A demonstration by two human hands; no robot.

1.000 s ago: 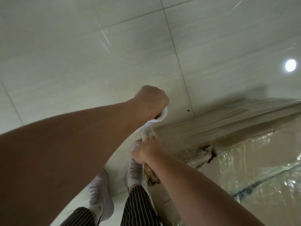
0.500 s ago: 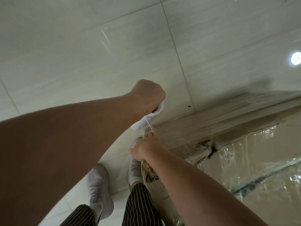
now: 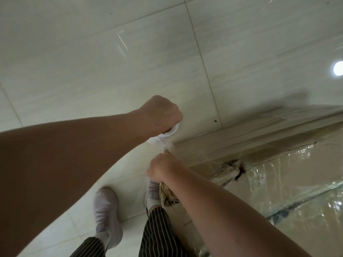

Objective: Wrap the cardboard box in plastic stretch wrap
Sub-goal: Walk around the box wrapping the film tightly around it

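A large cardboard box (image 3: 289, 184) covered in shiny clear plastic lies at the right, with a torn spot near its corner. My left hand (image 3: 161, 114) is a closed fist around a bunched white twist of stretch wrap (image 3: 168, 135) above the box corner. Just below it, my right hand (image 3: 161, 168) pinches the same strand of film, which runs taut between the two hands. The roll itself is hidden.
The floor (image 3: 111, 62) is pale glossy tile with a bright lamp reflection (image 3: 338, 69) at the right. My white shoes (image 3: 106, 212) and striped trousers (image 3: 159, 232) stand close to the box corner at the bottom.
My left fist has drifted slightly up and away from the right hand, drawing the film tighter. The view has shifted a little; the right hand stays at the box corner.
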